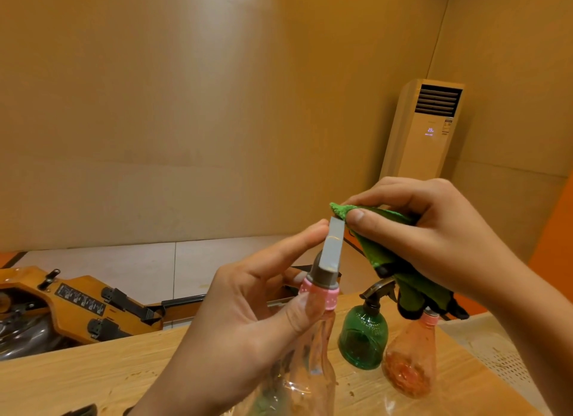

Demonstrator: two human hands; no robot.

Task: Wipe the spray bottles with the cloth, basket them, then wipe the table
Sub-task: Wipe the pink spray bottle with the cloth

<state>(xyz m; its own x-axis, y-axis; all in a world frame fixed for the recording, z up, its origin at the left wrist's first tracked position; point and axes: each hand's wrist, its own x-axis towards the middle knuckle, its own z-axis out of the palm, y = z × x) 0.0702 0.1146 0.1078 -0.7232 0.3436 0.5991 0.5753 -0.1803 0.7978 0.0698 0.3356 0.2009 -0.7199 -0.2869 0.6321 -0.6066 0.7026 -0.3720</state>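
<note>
The clear bottle was in the air above the near edge of the table, held upright in front of the person. The left hand held it at the neck: the thumb pressed on the pink collar and the other fingers were bent round the back, with one fingertip reaching up beside the grey spray head. I think this grip was chosen to keep the head steady and free for wiping.

The right hand pinched the green cloth between thumb and forefinger, and the pinched corner touched the top of the spray head. The rest of the cloth hung down loosely. It looked soft and fluffy, with a dark border. The bottle was thin, transparent plastic with a shine, and the head was matt, flat-sided and hard.

Behind, two more bottles stood close together on the table: a green bottle with a round, bell-like body and a dark metal-looking sprayer, and an orange bottle with a cone shape and a pink cap, partly hidden by the hanging cloth. They were probably waiting for their turn. The table was light wood with visible grain.

At the right edge lay a pale basket with small holes, near the bottles. Farther away a tall air conditioner stood in the corner, and a wooden machine lay on the floor at the left.
</note>
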